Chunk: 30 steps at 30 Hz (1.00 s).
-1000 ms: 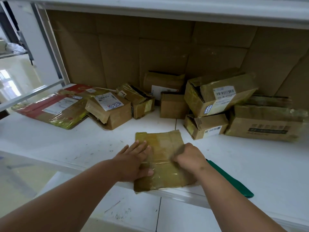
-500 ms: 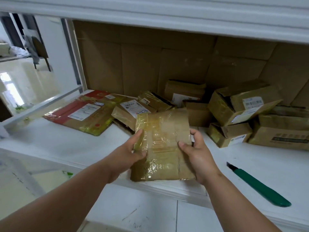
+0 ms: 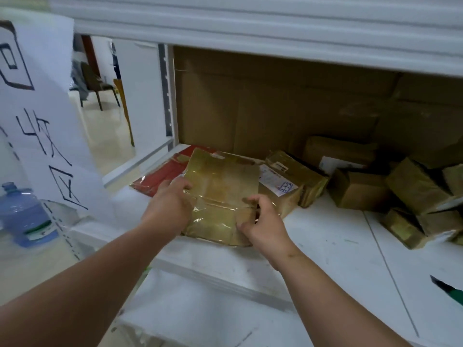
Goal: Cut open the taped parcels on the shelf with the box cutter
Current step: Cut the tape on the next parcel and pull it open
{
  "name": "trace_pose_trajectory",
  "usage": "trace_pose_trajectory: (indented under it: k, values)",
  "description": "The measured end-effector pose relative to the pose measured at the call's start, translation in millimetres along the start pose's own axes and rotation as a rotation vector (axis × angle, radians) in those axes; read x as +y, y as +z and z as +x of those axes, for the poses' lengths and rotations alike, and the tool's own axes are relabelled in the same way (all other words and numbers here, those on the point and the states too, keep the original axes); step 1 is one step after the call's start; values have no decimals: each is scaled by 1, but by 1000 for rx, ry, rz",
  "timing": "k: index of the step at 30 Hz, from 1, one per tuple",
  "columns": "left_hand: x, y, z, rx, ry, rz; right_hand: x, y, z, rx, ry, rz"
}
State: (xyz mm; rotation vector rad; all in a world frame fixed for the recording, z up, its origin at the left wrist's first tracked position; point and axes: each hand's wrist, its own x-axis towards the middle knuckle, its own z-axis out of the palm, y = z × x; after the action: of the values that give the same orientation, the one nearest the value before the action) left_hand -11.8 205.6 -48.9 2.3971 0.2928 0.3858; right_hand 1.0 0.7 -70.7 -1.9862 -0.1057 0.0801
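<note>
A flat, tape-covered cardboard parcel is held tilted above the left part of the white shelf. My left hand grips its left edge. My right hand grips its lower right edge, fingers curled on the tape. The green-handled box cutter lies alone on the shelf at the far right edge of view, blade pointing left, well away from both hands.
A red flat parcel lies behind the held one. Several taped brown boxes crowd the back right of the shelf against a cardboard backing. A paper sign hangs at left, with a water bottle below.
Both hands lifted the flat parcel off the shelf's front edge and carried it left, toward the red parcel. The box cutter stayed on the shelf and now lies far right in view.
</note>
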Motion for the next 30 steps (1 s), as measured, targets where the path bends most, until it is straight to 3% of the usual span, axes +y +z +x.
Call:
trace_pose_trajectory:
  k: [5, 9, 12, 16, 19, 24, 27, 30]
  values:
    - [1, 8, 36, 0, 107, 164, -18, 15, 47, 67, -71, -253]
    - [-7, 13, 72, -113, 65, 316, -30, 26, 85, -64, -99, -343]
    - [-11, 21, 101, -122, 23, 400, -38, 41, 111, -133, -123, -354]
    - [-20, 31, 136, -46, 53, 494, -41, 58, 146, -109, -140, -324]
    - [-33, 38, 149, -137, 86, 581, -40, 67, 170, -113, -114, -317]
    - [-61, 51, 155, -456, 69, 679, -31, 81, 188, -149, 26, -702]
    - [-72, 53, 158, -450, 108, 693, -28, 88, 184, -60, -115, -915]
    - [-76, 55, 164, -430, 125, 747, -26, 89, 183, -204, -166, -1057]
